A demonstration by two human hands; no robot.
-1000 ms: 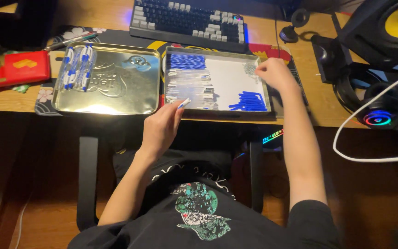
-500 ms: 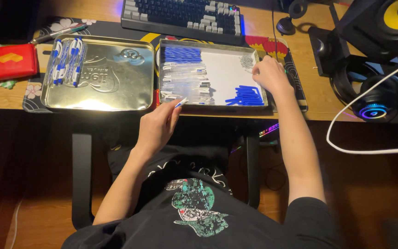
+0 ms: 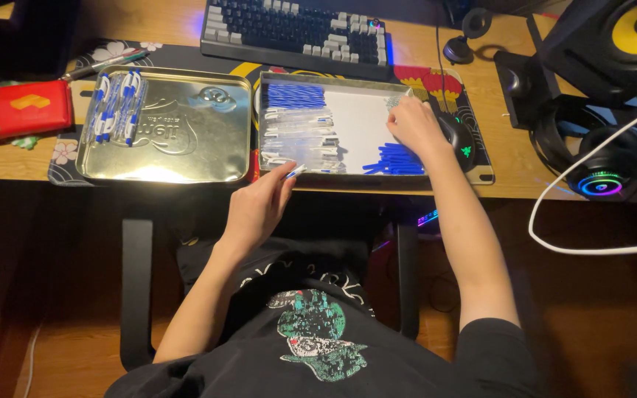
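Note:
My left hand (image 3: 256, 210) holds a clear pen barrel (image 3: 294, 172) by the near edge of a white-lined metal tray (image 3: 366, 121). That tray holds rows of blue ink refills (image 3: 296, 95), clear barrels (image 3: 296, 136) and a pile of blue caps (image 3: 394, 158). My right hand (image 3: 414, 125) rests in the tray's right part, fingers down near small springs at the upper right corner; whether it grips one is hidden. To the left lies a shiny metal lid (image 3: 167, 129) with several assembled blue and white pens (image 3: 116, 103).
A keyboard (image 3: 296, 29) lies behind the trays. A computer mouse (image 3: 457, 136) sits just right of my right hand. Headphones (image 3: 599, 166), a speaker (image 3: 617, 40) and a white cable (image 3: 591, 221) are at the right. A red box (image 3: 16, 110) sits at the far left.
The view has shifted slightly, the desk sitting lower in frame. Both hands stay in nearly the same places relative to the tray.

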